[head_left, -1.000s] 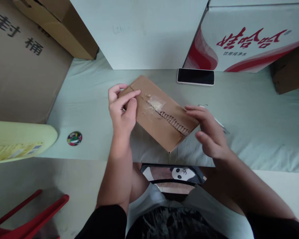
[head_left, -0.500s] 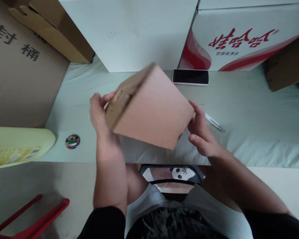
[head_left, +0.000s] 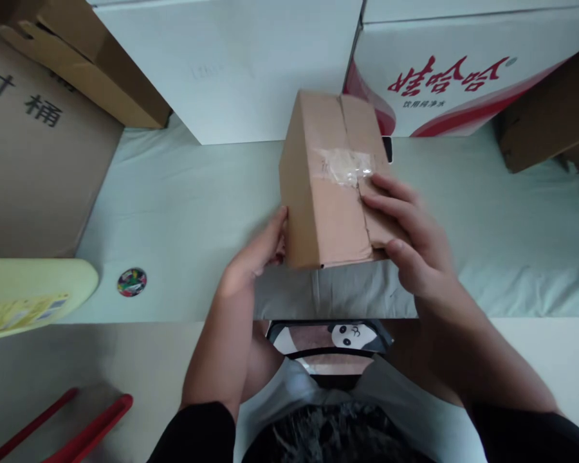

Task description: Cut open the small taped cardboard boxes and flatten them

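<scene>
A brown cardboard box (head_left: 338, 222) is between my two hands over the cloth-covered surface. A seam and a patch of clear tape (head_left: 345, 167) show on the face turned up to me. My left hand (head_left: 265, 247) holds the box's left side low down, its fingers partly hidden by the box. My right hand (head_left: 415, 231) grips the right part, with fingers laid over the face by the seam and the thumb at the near edge. Whether the box rests on the cloth I cannot tell. Behind it only a dark corner of a phone (head_left: 388, 149) shows.
White cartons (head_left: 251, 77) stand along the back, one with red lettering (head_left: 448, 77). Brown cardboard (head_left: 38, 173) and a pale yellow bottle (head_left: 33, 289) are on the left. A round badge (head_left: 132, 281) lies on the green cloth (head_left: 183, 225). Red bars (head_left: 91, 427) show below left.
The box has turned, so its taped face now points up at me, and it has shifted right. My left hand moved right with it; my right hand came over its face. The pen is now hidden.
</scene>
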Motion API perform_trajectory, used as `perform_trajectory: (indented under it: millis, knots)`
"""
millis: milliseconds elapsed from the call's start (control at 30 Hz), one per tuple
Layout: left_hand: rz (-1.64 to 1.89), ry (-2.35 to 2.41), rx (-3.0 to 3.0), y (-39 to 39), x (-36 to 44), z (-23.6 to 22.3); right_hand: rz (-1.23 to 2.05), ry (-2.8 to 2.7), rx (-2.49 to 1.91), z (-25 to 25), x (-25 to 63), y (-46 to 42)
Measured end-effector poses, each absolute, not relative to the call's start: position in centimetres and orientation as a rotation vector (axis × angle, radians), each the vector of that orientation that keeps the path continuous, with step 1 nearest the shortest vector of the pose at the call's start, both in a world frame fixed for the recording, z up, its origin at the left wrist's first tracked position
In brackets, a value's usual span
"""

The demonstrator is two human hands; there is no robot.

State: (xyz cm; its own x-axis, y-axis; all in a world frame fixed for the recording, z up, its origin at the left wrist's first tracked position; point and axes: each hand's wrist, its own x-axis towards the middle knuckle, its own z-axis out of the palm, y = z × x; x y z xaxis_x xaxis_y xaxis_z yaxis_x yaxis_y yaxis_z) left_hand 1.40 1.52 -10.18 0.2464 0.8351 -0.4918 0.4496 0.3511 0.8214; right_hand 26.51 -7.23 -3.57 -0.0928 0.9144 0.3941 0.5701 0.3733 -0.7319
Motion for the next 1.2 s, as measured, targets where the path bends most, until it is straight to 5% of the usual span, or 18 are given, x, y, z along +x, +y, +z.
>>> perform_trajectory:
  millis: [133,267,367,500,667,833,933,1067,1200]
  knots:
    - [0.022,1.375,1.270,1.6,1.8,-9.2,0.621,-1.736,-1.295,-4.6,26.8,-6.2]
    - [0.054,1.523,1.420,2.1,1.5,-7.8,0.675,-1.765,-1.219,-5.4,26.5,-5.7]
    - [0.675,1.710,1.596,1.9,1.4,-6.5,0.655,-1.756,-1.203,-5.5,26.3,-5.7]
    - [1.438,1.384,1.944,1.0,2.3,-6.2,0.694,-1.788,-1.181,-5.5,26.2,-5.8]
    - [1.236,1.160,2.323,0.8,3.1,-7.8,0.703,-1.587,-1.345,-6.0,27.7,-5.2]
    - [1.232,1.159,2.310,0.9,2.7,-8.4,0.254,-1.407,-2.115,-6.2,31.8,-4.1]
    - [1.238,1.164,2.304,0.9,2.7,-8.5,0.465,-1.703,-2.475,-6.9,32.9,-3.9]
    - [1.232,1.149,2.309,0.9,3.0,-8.5,0.654,-1.858,-2.570,-8.0,32.7,-3.6]
    - [1.244,1.157,2.316,0.9,3.2,-8.6,0.472,-1.626,-2.526,-6.0,32.4,-3.6]
